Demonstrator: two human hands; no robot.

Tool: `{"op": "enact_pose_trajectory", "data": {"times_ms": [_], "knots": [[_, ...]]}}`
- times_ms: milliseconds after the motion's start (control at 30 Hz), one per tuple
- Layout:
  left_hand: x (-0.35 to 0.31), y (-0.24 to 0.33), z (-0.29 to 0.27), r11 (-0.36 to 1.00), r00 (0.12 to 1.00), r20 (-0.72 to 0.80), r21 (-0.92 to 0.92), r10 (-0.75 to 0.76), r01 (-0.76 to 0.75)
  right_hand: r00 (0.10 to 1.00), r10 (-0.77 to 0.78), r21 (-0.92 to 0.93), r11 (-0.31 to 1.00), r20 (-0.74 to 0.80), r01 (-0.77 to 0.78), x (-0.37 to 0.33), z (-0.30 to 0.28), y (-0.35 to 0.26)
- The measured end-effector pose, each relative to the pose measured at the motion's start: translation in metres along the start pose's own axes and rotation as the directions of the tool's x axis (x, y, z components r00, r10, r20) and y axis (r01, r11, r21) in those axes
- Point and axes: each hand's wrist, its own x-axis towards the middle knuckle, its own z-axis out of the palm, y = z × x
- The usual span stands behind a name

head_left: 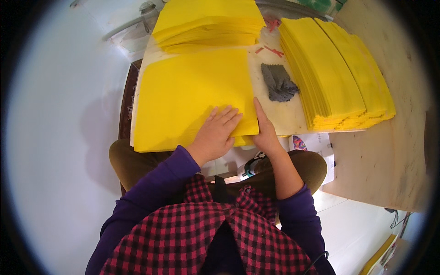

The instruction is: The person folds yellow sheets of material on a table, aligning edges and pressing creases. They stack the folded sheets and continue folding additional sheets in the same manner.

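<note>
A large yellow fabric-like sheet [183, 91] lies flat on the table in front of me. My left hand [216, 133] rests flat on its near right part, fingers stretched out and pointing up to the right. At the sheet's right edge is my right hand [266, 130], its index finger straight along the edge. The other fingers of that hand go under the near right corner, where more yellow layers show, so its grip is partly hidden. Just right of it lies a crumpled dark grey cloth [278, 82] with zigzag edges.
Behind the sheet stands a pile of yellow sheets [211, 27]. Folded yellow stacks [325, 73] fill the table's right side. Red scraps [274, 50] lie on the pale tabletop [288, 114]. A wooden panel [380, 156] rises at right, a white wall [59, 114] at left.
</note>
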Motion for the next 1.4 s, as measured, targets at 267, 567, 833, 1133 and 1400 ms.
{"op": "enact_pose_trajectory", "data": {"times_ms": [267,567,833,1133,1400], "knots": [[0.0,-0.002,0.008,0.999,1.0,-0.013,0.035,-0.002,0.002,0.974,-0.213,-0.202,0.96,-0.083,0.192,0.002,0.003,0.005],[-0.025,-0.014,-0.002,0.99,0.997,-0.054,0.129,-0.05,0.057,0.967,-0.256,-0.215,0.944,0.003,0.251,0.006,0.001,0.016],[-0.126,-0.084,-0.055,0.914,0.938,-0.233,0.256,-0.257,0.314,0.967,-0.254,-0.168,0.954,-0.02,0.247,0.007,0.002,0.023],[-0.177,-0.146,-0.072,0.901,0.772,-0.465,-0.223,-0.434,0.373,0.976,-0.212,-0.078,0.973,0.052,0.216,0.009,-0.002,0.024],[-0.176,-0.163,-0.084,0.762,0.767,-0.307,-0.551,-0.563,0.339,0.988,-0.129,-0.068,0.989,0.081,0.135,0.006,-0.002,0.013]]}}
